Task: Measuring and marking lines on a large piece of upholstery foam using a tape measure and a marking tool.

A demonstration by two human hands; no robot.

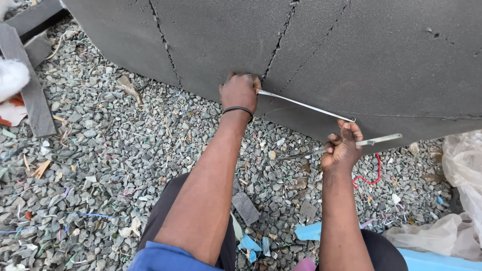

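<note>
As hands (240,93) grip, wire (305,106) slants, perhaps taut

Grey gravel ground (100,150) fills the frame's left and middle under flat daylight, strewn with coloured thread scraps and paper bits. Grey planks (25,75) lie at the upper left, and crumpled clear plastic sheeting (462,200) is heaped at the right edge.

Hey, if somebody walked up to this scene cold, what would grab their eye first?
First, the big dark grey foam slab, cracked in several lines, filling the top of the view. Next, the two bare arms reaching up: the left hand grips the slab's lower edge, and the right hand holds a thin metal blade that slants between the hands against the foam. Below lies grey gravel strewn with coloured scraps, with a red wire by the right hand.
</note>
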